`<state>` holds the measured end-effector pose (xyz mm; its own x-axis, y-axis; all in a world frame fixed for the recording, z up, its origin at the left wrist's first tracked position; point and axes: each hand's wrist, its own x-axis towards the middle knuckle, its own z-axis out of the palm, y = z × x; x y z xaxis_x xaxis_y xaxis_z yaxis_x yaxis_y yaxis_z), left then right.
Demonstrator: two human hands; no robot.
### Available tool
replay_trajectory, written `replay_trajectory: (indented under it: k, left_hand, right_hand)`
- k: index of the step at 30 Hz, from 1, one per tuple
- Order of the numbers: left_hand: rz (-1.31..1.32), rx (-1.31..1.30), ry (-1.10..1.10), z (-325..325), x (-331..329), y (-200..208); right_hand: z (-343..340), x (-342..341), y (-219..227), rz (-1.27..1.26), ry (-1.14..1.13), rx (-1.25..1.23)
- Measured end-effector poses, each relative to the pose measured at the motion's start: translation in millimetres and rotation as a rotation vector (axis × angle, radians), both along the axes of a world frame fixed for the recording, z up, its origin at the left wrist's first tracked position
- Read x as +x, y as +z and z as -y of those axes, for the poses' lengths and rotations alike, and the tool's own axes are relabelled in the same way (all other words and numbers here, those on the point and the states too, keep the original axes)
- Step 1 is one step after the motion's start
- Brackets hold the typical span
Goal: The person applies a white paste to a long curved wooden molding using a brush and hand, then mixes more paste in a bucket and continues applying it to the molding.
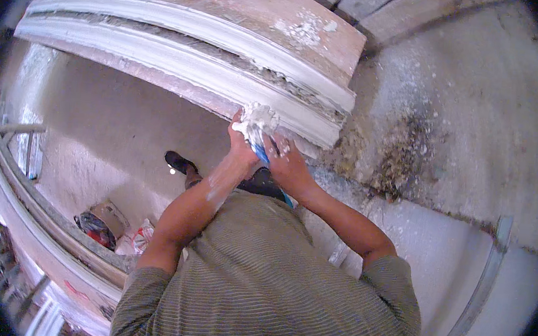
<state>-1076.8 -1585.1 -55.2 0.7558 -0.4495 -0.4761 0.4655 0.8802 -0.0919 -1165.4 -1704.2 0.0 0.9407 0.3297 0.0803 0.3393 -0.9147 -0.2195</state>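
Observation:
My left hand [240,141] is closed round the left side of a heap of wet white plaster [259,117]. Under the heap, a blue piece smeared with plaster [259,150] shows between my hands; its kind is hard to make out. My right hand [287,162], spotted with white, is closed against the right side of the blue piece, its fingers bent and partly hidden. Just beyond both hands run two long white plaster mouldings [182,64], lying side by side on a board with rough plaster in the gap between them.
Behind the mouldings, the plaster-splattered board [337,43] ends at a corner. Dried plaster crumbs and dark dirt [404,154] cover the floor at right. A cardboard box [110,218] stands at lower left, near a long curved-looking rail [42,202]. A metal bar [490,270] lies at right.

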Motion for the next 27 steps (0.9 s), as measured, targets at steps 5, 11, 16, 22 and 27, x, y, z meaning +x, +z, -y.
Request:
replay_trajectory:
  k: [5,11,16,22,27]
  left_hand:
    - [0.010,-0.198,0.127,-46,13,2]
    - [0.074,0.094,0.107,-115,21,21]
    - [0.036,0.176,0.174,-186,1,9]
    - [-0.006,0.108,0.462,-292,-8,-17]
    - [0.035,0.124,0.623,-386,20,-42]
  right_hand:
    - [67,-26,-25,-0.420,0.126,-0.150]
    - [170,-11,-69,-0.478,0.298,-0.450]
    - [135,51,-78,-0.370,0.583,-0.366]
    - [-19,145,-56,-0.338,0.554,-0.287]
    - [-144,236,-56,-0.260,0.635,-0.328]
